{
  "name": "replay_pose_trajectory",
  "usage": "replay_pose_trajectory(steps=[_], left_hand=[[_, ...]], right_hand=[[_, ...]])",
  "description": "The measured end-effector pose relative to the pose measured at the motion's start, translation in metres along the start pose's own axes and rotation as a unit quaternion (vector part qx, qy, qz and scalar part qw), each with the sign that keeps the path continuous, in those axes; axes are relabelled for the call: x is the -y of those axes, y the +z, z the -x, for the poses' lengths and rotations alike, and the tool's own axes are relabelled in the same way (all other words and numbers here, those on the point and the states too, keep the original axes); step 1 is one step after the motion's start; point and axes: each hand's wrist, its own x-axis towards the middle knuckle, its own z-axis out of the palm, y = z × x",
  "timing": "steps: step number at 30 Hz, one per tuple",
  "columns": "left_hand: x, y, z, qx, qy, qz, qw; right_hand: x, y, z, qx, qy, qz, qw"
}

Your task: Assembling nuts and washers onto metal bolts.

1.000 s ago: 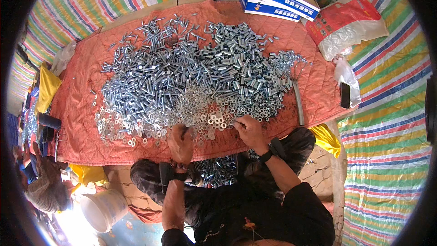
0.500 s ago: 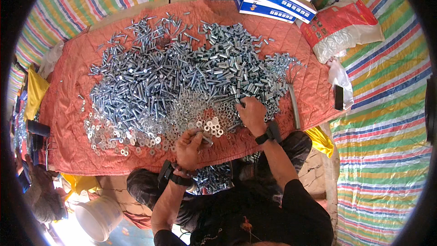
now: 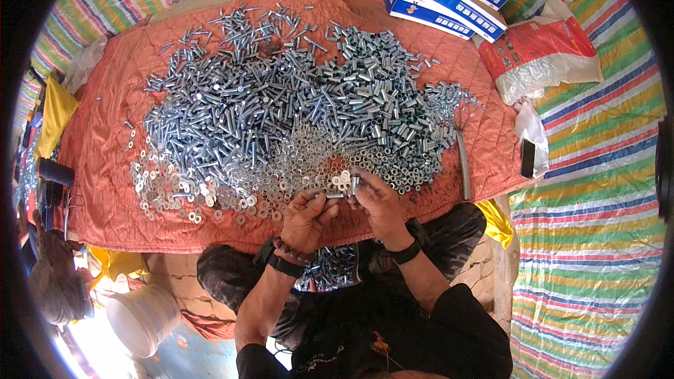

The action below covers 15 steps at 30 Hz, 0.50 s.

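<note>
At the near edge of the pile my two hands face each other. My left hand (image 3: 303,222) is closed around a silver bolt (image 3: 335,196), whose shank points right. Between the fingertips of my right hand (image 3: 380,205) is a short silver metal sleeve (image 3: 354,186), partly covered by the fingers. A small gap separates the two pieces. Just beyond the hands lie bright flat washers (image 3: 342,178) and smaller ring washers (image 3: 316,151). Loose bolts (image 3: 228,109) are heaped to the left, metal sleeves (image 3: 382,88) to the right, and nuts (image 3: 414,179) along the right near side.
A red quilted cloth (image 3: 105,168) lies under the hardware. Blue-and-white boxes (image 3: 456,0) and a red-and-white sack (image 3: 540,49) stand at the far right. A bundled wire tool (image 3: 463,161) and a phone (image 3: 527,158) lie right. A white bucket (image 3: 144,319) is at the lower left.
My right hand has come back from the sleeve pile toward my left hand and now holds a sleeve. My left hand has shifted slightly right with the bolt. The view has moved a little.
</note>
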Motion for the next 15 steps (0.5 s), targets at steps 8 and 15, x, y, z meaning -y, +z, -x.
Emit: replay_pose_trajectory(steps=[8,15], left_hand=[[0.011,0.014,0.015,-0.011,0.031,0.021,0.999],[0.047,0.009,0.031,0.005,0.043,0.058,0.997]], right_hand=[[-0.015,0.005,0.008,0.004,-0.035,-0.147,0.989],[-0.005,0.016,0.038,-0.017,-0.142,0.150,0.978]])
